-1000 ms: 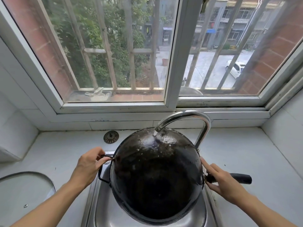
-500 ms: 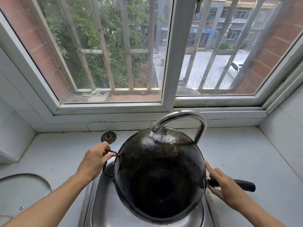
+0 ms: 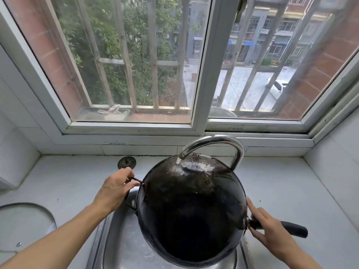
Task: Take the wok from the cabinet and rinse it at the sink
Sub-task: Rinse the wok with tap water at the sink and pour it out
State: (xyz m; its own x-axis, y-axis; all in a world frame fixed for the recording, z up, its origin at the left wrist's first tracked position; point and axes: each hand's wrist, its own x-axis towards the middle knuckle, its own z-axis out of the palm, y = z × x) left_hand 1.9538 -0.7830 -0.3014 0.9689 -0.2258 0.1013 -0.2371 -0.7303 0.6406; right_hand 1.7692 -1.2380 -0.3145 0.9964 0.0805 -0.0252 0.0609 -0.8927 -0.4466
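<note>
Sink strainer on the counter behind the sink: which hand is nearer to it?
Left. The left hand grips the wok's loop handle just in front of the sink strainer; the right hand holds the long handle across the wok, far off.

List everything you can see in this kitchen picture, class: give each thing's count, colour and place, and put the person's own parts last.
wok: one, black, tilted over the sink under the tap
tap: one, chrome, behind the wok, water running
sink: one, steel, below the wok
strainer: one, dark, on the counter left of the tap
counter: one, pale grey, around the sink
lid: one, glass, lower left on the counter
window: one, white frame, above the counter
left hand: on the wok's loop handle
right hand: on the wok's long handle
</note>
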